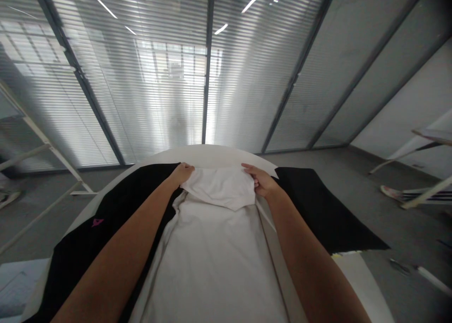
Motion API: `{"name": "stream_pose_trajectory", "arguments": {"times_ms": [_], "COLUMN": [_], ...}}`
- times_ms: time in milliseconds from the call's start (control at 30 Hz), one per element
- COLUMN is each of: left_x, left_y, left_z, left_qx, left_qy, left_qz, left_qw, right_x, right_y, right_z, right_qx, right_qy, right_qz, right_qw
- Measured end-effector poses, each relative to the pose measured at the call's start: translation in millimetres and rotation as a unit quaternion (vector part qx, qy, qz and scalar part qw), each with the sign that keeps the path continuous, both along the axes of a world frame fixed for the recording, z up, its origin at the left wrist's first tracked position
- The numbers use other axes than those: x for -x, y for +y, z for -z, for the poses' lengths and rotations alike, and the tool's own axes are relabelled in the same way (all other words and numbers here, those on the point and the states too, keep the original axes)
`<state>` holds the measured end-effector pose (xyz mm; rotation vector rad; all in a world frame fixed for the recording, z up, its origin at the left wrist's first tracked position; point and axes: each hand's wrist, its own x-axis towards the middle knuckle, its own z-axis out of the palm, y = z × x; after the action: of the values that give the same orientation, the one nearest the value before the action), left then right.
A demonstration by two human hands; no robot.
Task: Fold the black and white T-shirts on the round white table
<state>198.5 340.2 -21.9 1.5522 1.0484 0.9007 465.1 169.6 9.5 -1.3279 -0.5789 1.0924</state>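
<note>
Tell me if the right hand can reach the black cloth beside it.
Probably yes: the black cloth lies close beside the right hand, nothing visibly blocking it, though that hand grips the white fabric.

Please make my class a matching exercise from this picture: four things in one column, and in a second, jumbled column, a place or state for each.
Column one
1. White cloth
2. Small pink mark
3. Blinds
4. Left hand

Column two
A. Beyond the white table
B. Closed on the left side of something pale
C. On the black cloth at the left
D. Held at its far end

Right pairs: 1-D, 2-C, 3-A, 4-B
</note>
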Motion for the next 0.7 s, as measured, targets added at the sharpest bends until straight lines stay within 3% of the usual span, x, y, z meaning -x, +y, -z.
{"name": "stream_pose_trajectory", "arguments": {"times_ms": [67,267,500,600,700], "left_x": [-1,2,4,3,2], "left_y": [-4,-13,-14,-13,-13], "left_z": [-2.9,-10.9,-9.8,-6.0,-0.8], "left_qx": [0.014,0.054,0.116,0.107,0.054], "left_qy": [0.023,0.027,-0.094,-0.118,-0.081], "left_qz": [-0.009,0.005,0.013,0.017,0.009], "left_qw": [1.0,0.998,0.989,0.987,0.995], "right_x": [0,3,-4,-7,-9], "right_y": [1,4,6,7,8], "right_z": [-0.8,5.5,12.0,18.7,26.1], "right_qx": [-0.021,0.019,-0.028,0.0,0.062], "right_qy": [-0.018,-0.065,-0.024,-0.031,-0.076], "right_qz": [0.009,0.046,0.053,0.07,0.088], "right_qw": [1.0,0.997,0.998,0.997,0.991]}}
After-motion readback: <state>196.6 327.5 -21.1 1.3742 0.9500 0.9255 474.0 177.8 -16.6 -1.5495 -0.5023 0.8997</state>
